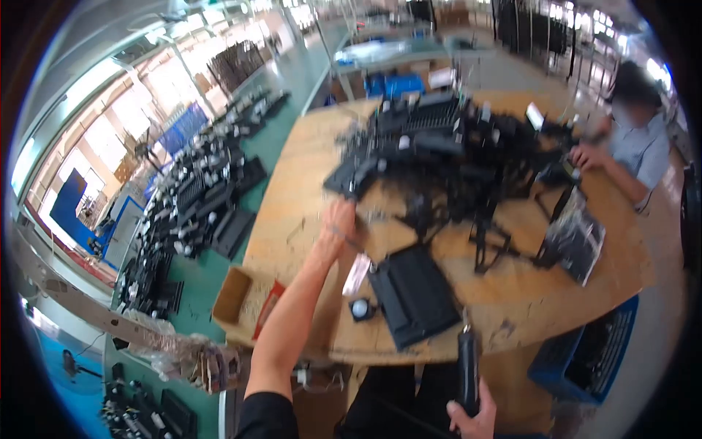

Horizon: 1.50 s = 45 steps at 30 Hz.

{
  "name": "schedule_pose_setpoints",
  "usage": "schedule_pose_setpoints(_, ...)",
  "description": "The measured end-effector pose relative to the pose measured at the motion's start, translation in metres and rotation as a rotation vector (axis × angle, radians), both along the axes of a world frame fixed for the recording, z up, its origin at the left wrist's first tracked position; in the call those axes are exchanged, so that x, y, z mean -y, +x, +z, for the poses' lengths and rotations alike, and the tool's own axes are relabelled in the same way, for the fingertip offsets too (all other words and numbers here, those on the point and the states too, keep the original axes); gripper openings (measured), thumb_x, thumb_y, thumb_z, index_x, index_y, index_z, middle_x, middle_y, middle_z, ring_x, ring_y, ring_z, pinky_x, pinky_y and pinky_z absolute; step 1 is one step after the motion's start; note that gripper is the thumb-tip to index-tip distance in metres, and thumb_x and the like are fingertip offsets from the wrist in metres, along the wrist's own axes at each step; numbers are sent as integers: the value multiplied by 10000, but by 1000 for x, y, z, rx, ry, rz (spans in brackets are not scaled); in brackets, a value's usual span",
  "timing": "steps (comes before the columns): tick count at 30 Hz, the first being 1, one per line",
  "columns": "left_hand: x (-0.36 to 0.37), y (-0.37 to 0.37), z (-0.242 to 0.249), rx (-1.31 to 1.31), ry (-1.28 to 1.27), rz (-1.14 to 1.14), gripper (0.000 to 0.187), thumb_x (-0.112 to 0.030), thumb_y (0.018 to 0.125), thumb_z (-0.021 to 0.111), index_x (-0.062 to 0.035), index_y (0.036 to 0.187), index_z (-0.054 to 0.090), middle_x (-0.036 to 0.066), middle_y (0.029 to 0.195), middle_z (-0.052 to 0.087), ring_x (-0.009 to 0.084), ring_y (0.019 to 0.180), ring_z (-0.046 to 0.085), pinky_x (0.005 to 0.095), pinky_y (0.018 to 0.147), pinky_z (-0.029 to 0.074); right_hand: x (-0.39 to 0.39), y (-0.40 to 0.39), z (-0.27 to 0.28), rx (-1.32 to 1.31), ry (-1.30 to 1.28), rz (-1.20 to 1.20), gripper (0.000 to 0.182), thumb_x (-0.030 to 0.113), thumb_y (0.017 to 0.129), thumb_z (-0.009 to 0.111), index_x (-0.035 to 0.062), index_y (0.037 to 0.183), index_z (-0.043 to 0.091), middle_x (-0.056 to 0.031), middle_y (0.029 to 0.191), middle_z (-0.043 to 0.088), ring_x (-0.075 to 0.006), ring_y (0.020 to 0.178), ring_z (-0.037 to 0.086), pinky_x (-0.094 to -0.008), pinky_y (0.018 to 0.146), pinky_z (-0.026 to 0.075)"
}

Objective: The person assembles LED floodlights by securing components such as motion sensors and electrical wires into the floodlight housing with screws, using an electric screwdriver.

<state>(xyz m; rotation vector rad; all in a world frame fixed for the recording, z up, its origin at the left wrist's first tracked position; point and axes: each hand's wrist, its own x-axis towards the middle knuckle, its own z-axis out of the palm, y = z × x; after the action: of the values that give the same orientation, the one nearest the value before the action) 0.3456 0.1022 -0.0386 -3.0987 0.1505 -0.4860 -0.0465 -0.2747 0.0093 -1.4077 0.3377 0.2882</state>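
My right hand (474,418) is wrapped around a black electric screwdriver (468,369), its metal bit pointing away from me at the table's near edge. My left hand (339,219) reaches forward over the wood, fingers closed at the near edge of a heap of black plastic parts (439,139). What those fingers hold is blurred and partly hidden. Between my hands lies a flat black panel (415,296), with a pale paper label (357,274) at its left corner. A small black piece with a round white centre (360,309) sits beside the panel.
An open cardboard box (245,300) stands at the table's left edge. Black stands and a plastic-wrapped part (578,238) lie to the right. A person (640,146) works across the table. A blue crate (585,351) is below right; more black parts (190,197) cover the green surface at left.
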Motion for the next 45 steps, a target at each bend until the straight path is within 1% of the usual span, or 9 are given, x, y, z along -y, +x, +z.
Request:
schedule_pose_setpoints(11, -6, -24, 22, 352, -89, -218, 122, -26, 805, 652, -23, 926, 659, 196, 940, 692, 426, 867, 667, 535, 779, 528, 8, -18, 2, 87, 38, 29, 704, 209, 952, 798, 28, 1551, 476, -14, 841, 622, -85, 546, 523, -270, 474, 444)
schedule_pose_setpoints(14, -7, -42, 42, 407, -440, -100, 133, -23, 881, 613, -2, 997, 675, 188, 897, 704, 437, 847, 671, 492, 754, 519, 4, -32, 6, 62, 39, 49, 751, 182, 946, 801, 28, 1582, 433, -14, 850, 619, -87, 544, 521, -265, 472, 445)
schedule_pose_setpoints(16, -1, -78, 64, 654, -687, -21, 153, -67, 987, 596, 18, 1064, 696, 160, 866, 720, 336, 795, 694, 408, 714, 514, -4, -35, 21, 185, 7, 24, 497, 247, 972, 765, 14, 1382, 606, -2, 836, 603, -81, 555, 500, -257, 478, 423)
schedule_pose_setpoints(19, 8, -161, 79, 481, -1095, 57, 197, -131, 1050, 599, 19, 1078, 724, 113, 860, 727, 201, 773, 688, 334, 688, 509, -1, -41, 9, 120, 22, 201, 851, 129, 871, 783, -48, 1584, 353, -39, 860, 632, -72, 583, 581, -230, 525, 483)
schedule_pose_setpoints(22, 44, -250, 77, 297, -1468, 10, 215, -163, 1056, 630, 21, 1024, 738, 80, 870, 721, 114, 785, 660, 307, 690, 522, -6, -37, 18, 177, -75, 368, 843, 137, 863, 802, -63, 1569, 387, -64, 989, 671, -86, 740, 642, -244, 671, 532)
schedule_pose_setpoints(23, 62, -272, 75, 168, -1607, 28, 199, -153, 1059, 628, 18, 1038, 727, 87, 896, 725, 126, 782, 666, 300, 714, 533, -8, -32, 12, 329, -118, 431, 839, 144, 862, 822, -73, 1559, 407, -109, 1177, 686, -121, 986, 664, -276, 882, 532)
schedule_pose_setpoints(26, 100, -310, 51, -173, -2039, 68, 177, -166, 1060, 647, -2, 1043, 713, 110, 957, 744, 159, 780, 698, 301, 750, 566, -20, -29, 9, 273, -82, 512, 853, 164, 861, 839, -80, 1555, 407, -141, 1298, 672, -159, 1173, 626, -299, 1040, 471)
schedule_pose_setpoints(40, 104, -331, 45, -456, -2612, -178, 229, -264, 1085, 613, -43, 1060, 667, 135, 959, 751, 207, 851, 744, 306, 756, 598, -21, -32, 19, 298, -165, 579, 868, 229, 868, 852, -24, 1572, 411, -195, 1306, 707, -211, 1169, 700, -322, 1053, 499)
schedule_pose_setpoints(45, 99, -332, 46, -436, -2463, -162, 241, -271, 1083, 614, -37, 1042, 652, 134, 931, 745, 234, 822, 744, 323, 726, 598, -16, -27, 28, 224, -172, 621, 875, 242, 867, 852, -22, 1574, 409, -194, 1287, 714, -208, 1136, 712, -322, 1032, 513)
